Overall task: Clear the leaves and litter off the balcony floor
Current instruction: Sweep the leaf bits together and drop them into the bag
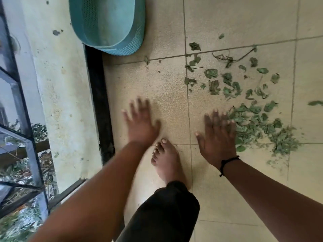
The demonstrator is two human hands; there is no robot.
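Leaves (257, 123): lying heaped on balcony floor (167, 88) beside right hand (218, 137) | both hands' fingers spreading apart, left hand (141, 123) holding nothing | I am judging them light, brittle, best scooped from beneath.

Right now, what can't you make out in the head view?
- Left hand, right hand: motion-blurred; floor contact unclear.
- Leaves under the right hand: hidden by it.
- Teal basket: cut off by the top edge.
- Fine litter: too small to identify.
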